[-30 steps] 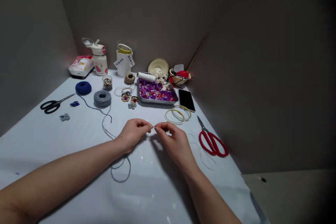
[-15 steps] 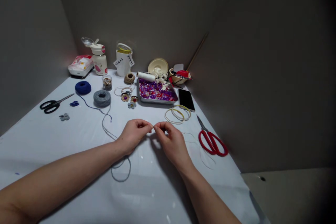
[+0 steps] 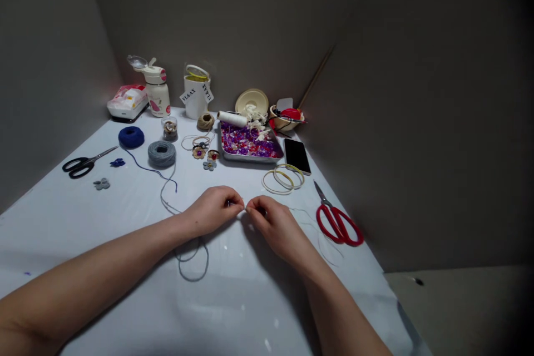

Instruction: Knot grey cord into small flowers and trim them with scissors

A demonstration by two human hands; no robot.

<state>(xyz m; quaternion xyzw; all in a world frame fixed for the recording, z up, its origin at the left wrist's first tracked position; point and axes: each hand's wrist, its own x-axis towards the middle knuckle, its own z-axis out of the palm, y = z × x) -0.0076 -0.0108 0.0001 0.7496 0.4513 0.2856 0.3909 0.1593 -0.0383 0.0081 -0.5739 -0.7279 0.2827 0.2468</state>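
Note:
My left hand (image 3: pixel 217 208) is closed in a pinch over the middle of the table. Facing it, with a narrow gap between the fingertips, my right hand (image 3: pixel 273 225) pinches too. Whatever the fingertips hold is too small to make out. Grey yarn (image 3: pixel 194 279) passes beneath my left wrist and curls into a loop; it leads from the grey yarn ball (image 3: pixel 162 154). A thin pale thread (image 3: pixel 321 245) comes out from behind my right hand and lies toward the red-handled scissors (image 3: pixel 339 223). Beyond my right hand rest several thin bangles (image 3: pixel 283 179).
A metal tray (image 3: pixel 250 159) of purple and red beads stands at the back beside a phone (image 3: pixel 297 156). Black scissors (image 3: pixel 81 167), a blue yarn ball (image 3: pixel 130 137) and small crocheted flowers (image 3: pixel 102 183) lie left. A bottle (image 3: pixel 157 94) stands behind. Walls border the table.
My fingertips, closer together before, are now slightly apart. My right hand has shifted a little to the right and down. Both hands stay pinched; the things on the table have not moved.

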